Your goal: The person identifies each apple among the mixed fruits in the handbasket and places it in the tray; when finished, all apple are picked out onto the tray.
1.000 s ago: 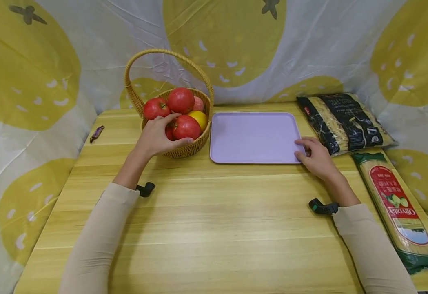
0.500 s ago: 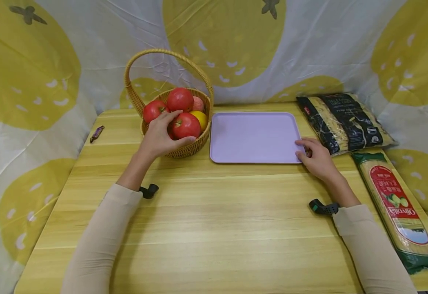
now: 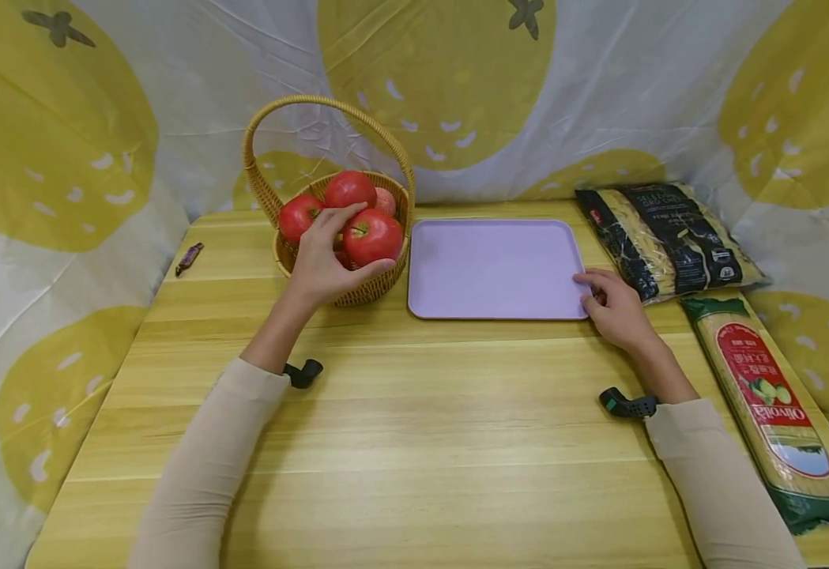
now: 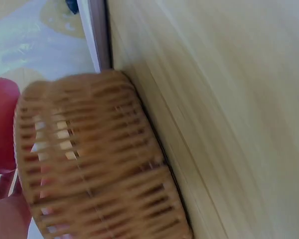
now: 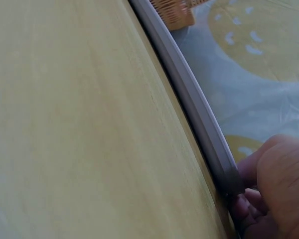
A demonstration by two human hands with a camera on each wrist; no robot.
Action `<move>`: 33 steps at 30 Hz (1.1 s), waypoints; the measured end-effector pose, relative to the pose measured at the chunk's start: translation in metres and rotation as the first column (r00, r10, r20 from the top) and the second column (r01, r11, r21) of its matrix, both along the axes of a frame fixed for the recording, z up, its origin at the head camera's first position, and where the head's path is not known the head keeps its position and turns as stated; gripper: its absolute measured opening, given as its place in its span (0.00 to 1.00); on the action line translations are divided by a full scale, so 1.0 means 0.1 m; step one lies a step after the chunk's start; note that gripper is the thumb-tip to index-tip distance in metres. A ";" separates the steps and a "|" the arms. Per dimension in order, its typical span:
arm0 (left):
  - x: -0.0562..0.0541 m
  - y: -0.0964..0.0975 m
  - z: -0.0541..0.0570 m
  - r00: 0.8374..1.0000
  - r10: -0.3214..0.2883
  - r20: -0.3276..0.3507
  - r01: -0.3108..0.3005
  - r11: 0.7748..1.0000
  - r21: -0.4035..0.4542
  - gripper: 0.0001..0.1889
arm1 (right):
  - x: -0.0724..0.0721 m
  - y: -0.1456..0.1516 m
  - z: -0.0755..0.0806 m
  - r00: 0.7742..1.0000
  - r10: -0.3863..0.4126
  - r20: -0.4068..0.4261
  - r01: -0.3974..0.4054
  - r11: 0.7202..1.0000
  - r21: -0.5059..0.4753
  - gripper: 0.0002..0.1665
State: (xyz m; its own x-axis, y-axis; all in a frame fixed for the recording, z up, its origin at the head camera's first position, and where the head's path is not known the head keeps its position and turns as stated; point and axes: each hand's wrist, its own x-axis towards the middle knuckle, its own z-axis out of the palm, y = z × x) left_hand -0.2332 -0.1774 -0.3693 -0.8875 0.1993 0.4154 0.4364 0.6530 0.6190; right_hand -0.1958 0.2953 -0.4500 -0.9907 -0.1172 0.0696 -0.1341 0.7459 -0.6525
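Observation:
My left hand (image 3: pixel 322 265) grips a red apple (image 3: pixel 374 239) between its thumb and fingers, over the front of the wicker basket (image 3: pixel 364 295). In the left wrist view that apple (image 4: pixel 1 127) shows beyond the basket's rim. Two other red apples, one at the left (image 3: pixel 296 219) and one at the back (image 3: pixel 350 190), lie in the basket beside a pinkish round fruit (image 3: pixel 386 201). On the right, my right hand (image 3: pixel 615 307) pinches the right edge of the lilac tray (image 3: pixel 495 269); the right wrist view shows its fingers at the tray's corner (image 5: pixel 226 179).
A black-and-clear pasta bag (image 3: pixel 670 237) lies behind the right hand. In front of it lies a long Olivoilà spaghetti pack (image 3: pixel 773 403). A small wrapped candy (image 3: pixel 189 259) sits at the table's far left. The basket's tall arched handle (image 3: pixel 314 100) rises over the fruit.
My left hand has moved right and slightly up, carrying the front apple with it. This apple now covers the yellow fruit seen before. The right hand stays at the tray's edge.

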 end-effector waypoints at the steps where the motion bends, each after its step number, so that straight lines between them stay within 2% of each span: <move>1: 0.00 0.03 0.01 1.000 -0.012 -0.012 0.012 1.000 0.014 0.46 | 0.00 0.00 0.00 1.000 -0.003 0.000 0.003 1.000 -0.003 0.24; 7: -0.02 0.25 0.03 0.994 -0.092 -0.053 0.096 0.992 0.079 0.44 | 0.00 0.00 -0.01 1.000 -0.014 -0.002 0.014 1.000 -0.020 0.23; 14: -0.06 0.58 0.03 0.985 -0.173 -0.015 0.173 0.979 0.110 0.44 | 0.00 0.00 0.00 0.999 -0.036 0.009 0.036 0.999 -0.041 0.21; 18: -0.11 0.78 -0.02 0.981 -0.192 0.020 0.188 0.975 0.119 0.46 | 0.00 0.00 -0.01 0.999 -0.041 0.009 0.042 0.998 -0.043 0.21; 22: -0.16 0.97 -0.14 0.973 -0.218 0.079 0.207 0.970 0.126 0.47 | 0.00 0.00 -0.03 0.999 -0.052 0.007 0.053 0.998 -0.043 0.20; 24: -0.18 1.05 -0.21 0.971 -0.216 0.104 0.206 0.973 0.106 0.47 | -0.01 0.00 -0.05 0.999 -0.052 -0.009 0.052 0.998 -0.038 0.20; 28: -0.24 1.16 -0.31 0.976 -0.163 0.147 0.160 0.987 0.032 0.47 | -0.02 0.00 -0.06 0.998 -0.043 -0.036 0.041 0.999 -0.035 0.20; 33: -0.33 1.25 -0.35 0.973 -0.089 0.213 0.091 0.996 -0.002 0.46 | -0.03 0.00 -0.06 0.999 -0.035 -0.033 0.033 0.999 -0.034 0.22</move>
